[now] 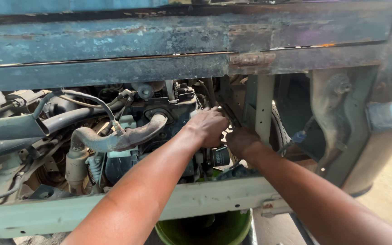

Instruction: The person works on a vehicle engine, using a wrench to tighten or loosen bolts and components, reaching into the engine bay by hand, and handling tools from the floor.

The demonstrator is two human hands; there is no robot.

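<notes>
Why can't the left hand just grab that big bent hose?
It probably can. The left hand is right beside the bent hose, which lies in front with nothing covering it.

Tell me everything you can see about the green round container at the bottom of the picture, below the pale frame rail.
The green round container looks like a plastic bucket or basin, seen from above. Only its upper part shows: the pale grey-green metal frame rail hides the far rim and the picture edge cuts off the rest. Its inside is dark, and whether it holds liquid is unclear. It stands upright, open, under the engine, below the left hand and right hand. Neither hand touches it.
</notes>
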